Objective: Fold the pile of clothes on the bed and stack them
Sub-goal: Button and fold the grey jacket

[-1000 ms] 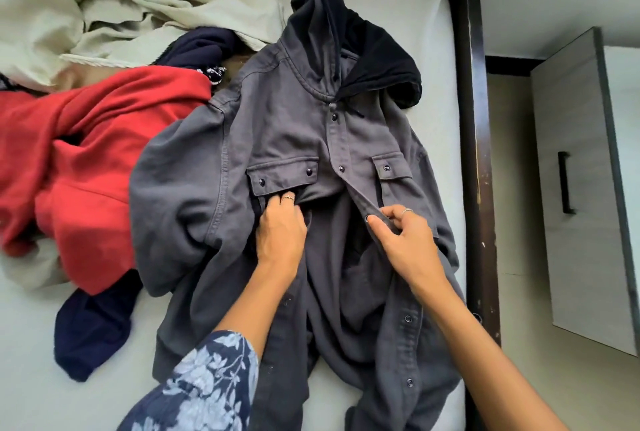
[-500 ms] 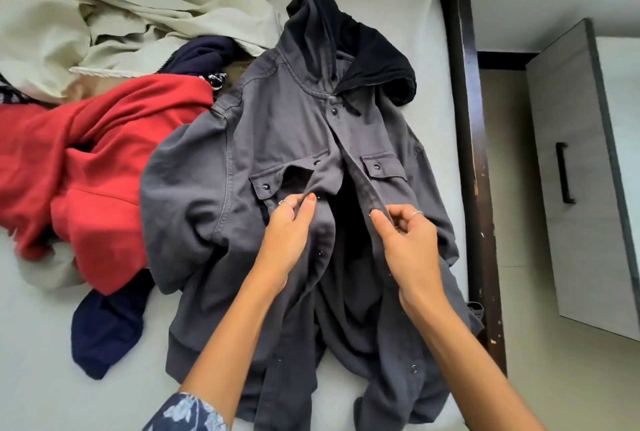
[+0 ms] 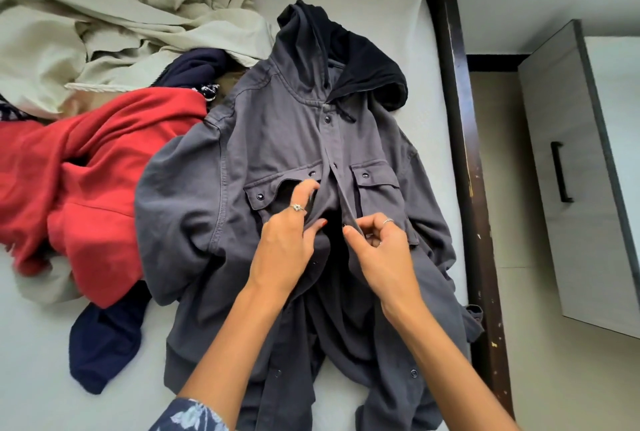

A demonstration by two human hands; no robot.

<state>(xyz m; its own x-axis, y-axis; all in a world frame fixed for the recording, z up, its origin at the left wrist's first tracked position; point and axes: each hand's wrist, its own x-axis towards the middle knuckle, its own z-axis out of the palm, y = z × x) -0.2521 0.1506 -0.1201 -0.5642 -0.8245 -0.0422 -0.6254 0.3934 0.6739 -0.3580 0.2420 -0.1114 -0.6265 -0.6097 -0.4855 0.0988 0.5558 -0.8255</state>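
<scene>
A grey hooded jacket (image 3: 277, 139) lies front up on the white bed (image 3: 31, 361), hood toward the far end. Its front is snapped near the collar and gapes below the chest pockets. My left hand (image 3: 287, 243) pinches the left front edge just under the left pocket flap. My right hand (image 3: 381, 250) pinches the right front edge beside it, a small gap between the two edges. To the left lie a red garment (image 3: 93, 188), a navy garment (image 3: 104, 347) and a heap of beige cloth (image 3: 114, 22).
A dark wooden bed frame (image 3: 460, 153) runs along the bed's right side. Beyond it stands a pale cabinet (image 3: 568, 188) with a black handle on a light floor. A second navy piece (image 3: 197, 67) pokes out under the beige heap.
Both hands have brought the jacket's two front edges closer together at chest height. The flap under the left pocket has lifted.
</scene>
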